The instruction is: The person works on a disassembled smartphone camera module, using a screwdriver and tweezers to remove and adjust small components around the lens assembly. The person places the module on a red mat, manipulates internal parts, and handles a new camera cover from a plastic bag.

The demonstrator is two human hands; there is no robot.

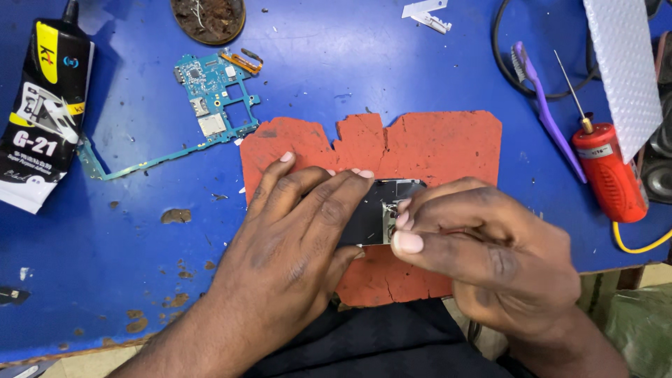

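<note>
A dark phone body [378, 210] lies on a torn orange-red mat [434, 143] at the table's near edge. My left hand [294, 231] lies flat over the phone's left part, fingers spread, pressing it down. My right hand [476, 245] is curled at the phone's right side, fingertips pinched at a small metal part inside the frame. Most of the phone is hidden under both hands. A teal circuit board [210, 98] with a long thin strip lies on the blue table [140, 231] to the upper left.
A black glue tube [42, 105] lies at far left. A round dark dish [208, 17] sits at the top. At right lie a purple brush [542, 105], a red pen-like tool [607, 168] with a yellow cable, and a white textured panel [623, 63].
</note>
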